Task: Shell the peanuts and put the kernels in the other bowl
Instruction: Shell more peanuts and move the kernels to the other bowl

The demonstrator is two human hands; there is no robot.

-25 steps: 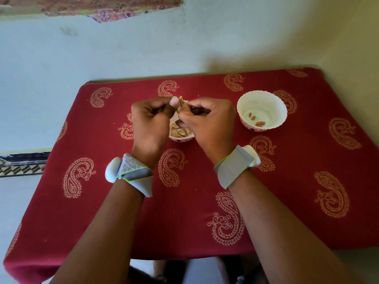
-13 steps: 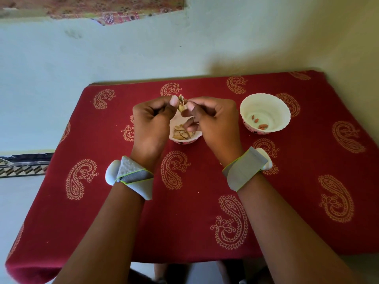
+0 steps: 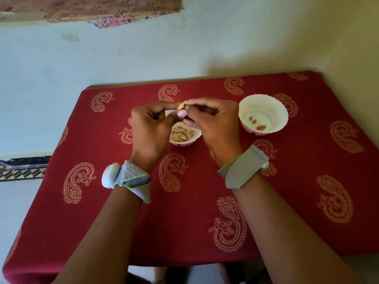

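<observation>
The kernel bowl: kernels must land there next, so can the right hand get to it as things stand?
Probably yes. The kernel bowl sits just beside the right hand, nothing lying between them; its mouth is open. But that hand and the left hand both pinch the peanut.

Both hands lifted slightly off the shell bowl (image 3: 185,138), uncovering more of it; the peanut (image 3: 181,105) between fingertips tipped from upright to slanted.
</observation>
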